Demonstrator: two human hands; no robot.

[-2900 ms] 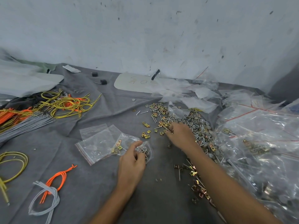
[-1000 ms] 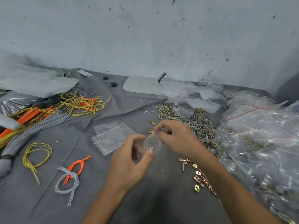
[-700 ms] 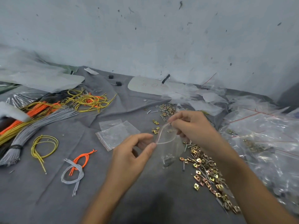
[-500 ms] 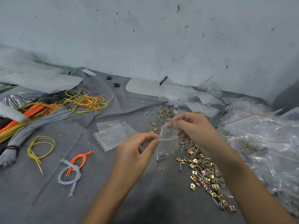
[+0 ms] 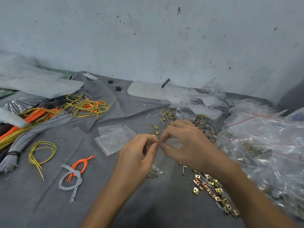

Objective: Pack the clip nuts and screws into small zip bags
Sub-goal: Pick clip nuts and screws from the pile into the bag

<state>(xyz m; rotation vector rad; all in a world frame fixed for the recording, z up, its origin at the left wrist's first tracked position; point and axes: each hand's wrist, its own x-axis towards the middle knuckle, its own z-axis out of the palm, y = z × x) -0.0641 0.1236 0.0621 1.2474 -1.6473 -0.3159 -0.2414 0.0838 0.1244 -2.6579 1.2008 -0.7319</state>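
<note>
At the centre of the frame, our left hand (image 5: 138, 156) and right hand (image 5: 186, 145) meet fingertip to fingertip, each pinching the top edge of a small zip bag (image 5: 173, 143). The bag hangs between and below them, with a few metal pieces bunched at its bottom. Loose clip nuts (image 5: 212, 190) trail across the grey cloth (image 5: 49, 203) toward the lower right, beside our right forearm. Screws (image 5: 203, 125) lie heaped just above the right hand. Empty zip bags (image 5: 113, 139) lie flat to the left.

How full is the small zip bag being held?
Barely filled: the small zip bag, pinched by left hand and right hand, holds only a clump of metal parts at its bottom.
</note>
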